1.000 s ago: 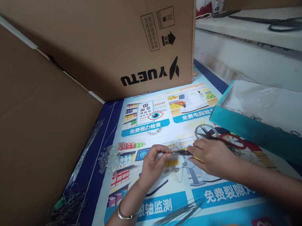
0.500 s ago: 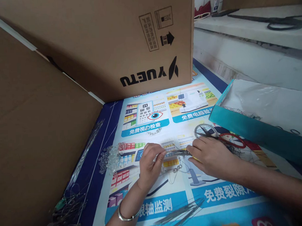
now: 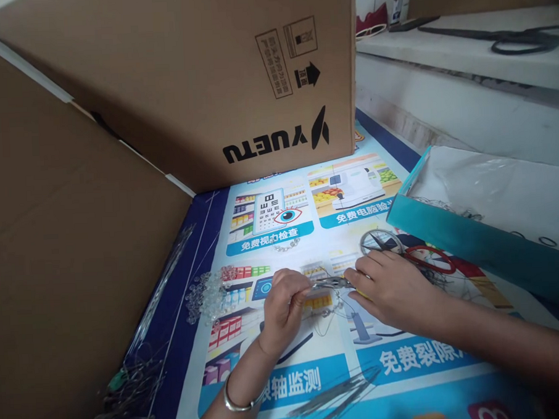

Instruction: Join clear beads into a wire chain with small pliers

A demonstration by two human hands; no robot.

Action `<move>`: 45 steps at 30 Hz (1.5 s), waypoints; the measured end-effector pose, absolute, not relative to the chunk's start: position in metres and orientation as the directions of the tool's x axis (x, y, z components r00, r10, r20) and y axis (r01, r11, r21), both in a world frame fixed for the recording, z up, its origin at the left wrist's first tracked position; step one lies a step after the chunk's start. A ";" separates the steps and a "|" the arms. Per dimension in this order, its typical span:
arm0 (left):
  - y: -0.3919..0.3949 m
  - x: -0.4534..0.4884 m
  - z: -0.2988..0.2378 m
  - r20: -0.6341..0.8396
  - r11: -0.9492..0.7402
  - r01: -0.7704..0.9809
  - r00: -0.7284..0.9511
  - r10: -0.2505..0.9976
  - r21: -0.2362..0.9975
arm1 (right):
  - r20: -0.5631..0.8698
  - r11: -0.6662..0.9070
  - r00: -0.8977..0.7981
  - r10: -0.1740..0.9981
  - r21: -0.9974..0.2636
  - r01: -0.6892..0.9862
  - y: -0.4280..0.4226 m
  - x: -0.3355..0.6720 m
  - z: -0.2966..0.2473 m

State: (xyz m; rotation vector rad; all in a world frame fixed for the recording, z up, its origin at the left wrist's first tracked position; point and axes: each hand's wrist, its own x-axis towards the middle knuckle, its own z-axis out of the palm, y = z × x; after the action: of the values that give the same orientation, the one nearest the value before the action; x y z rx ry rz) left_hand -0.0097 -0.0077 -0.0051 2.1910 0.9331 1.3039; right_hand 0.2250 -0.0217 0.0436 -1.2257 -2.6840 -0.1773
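Note:
My left hand [image 3: 286, 305] is closed in a pinch on a thin wire strung with clear beads [image 3: 325, 309], just above the printed poster [image 3: 314, 368]. My right hand [image 3: 391, 288] is wrapped round small yellow-handled pliers [image 3: 333, 283], whose metal tip points left and meets the fingertips of the other hand. A silver bangle [image 3: 239, 401] sits on my left wrist. Left of the hands lies a heap of clear beads [image 3: 204, 296].
Red-handled scissors [image 3: 408, 253] lie behind my right hand. A teal box [image 3: 470, 241] lined with plastic stands at right. Cardboard boxes [image 3: 209, 83] wall in the back and left. Bundles of wire [image 3: 336, 395] lie near the front, more at lower left [image 3: 130, 389].
Both hands stay together at the wire. My left hand has shifted slightly and its fingers have curled tighter against the pliers' tip; the view has tilted a little.

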 end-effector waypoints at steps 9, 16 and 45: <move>-0.008 -0.011 -0.003 0.592 -0.702 0.277 0.387 0.706 0.656 | 0.206 0.677 -0.665 0.718 0.019 0.736 -0.023 0.229 0.052; -0.009 -0.011 -0.003 0.609 -0.724 0.288 0.398 0.686 0.627 | 0.165 0.701 -0.703 0.692 0.081 0.709 -0.025 0.230 0.057; -0.010 -0.012 0.003 0.578 -0.711 0.246 0.439 0.688 0.659 | 0.157 0.734 -0.720 0.676 -0.058 0.676 -0.023 0.231 0.057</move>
State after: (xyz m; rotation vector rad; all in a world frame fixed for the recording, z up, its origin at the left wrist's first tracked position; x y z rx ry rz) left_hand -0.0116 -0.0102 0.0026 2.2097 0.7839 1.2110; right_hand 0.2305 -0.0235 0.0566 -1.0874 -2.7678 -0.0048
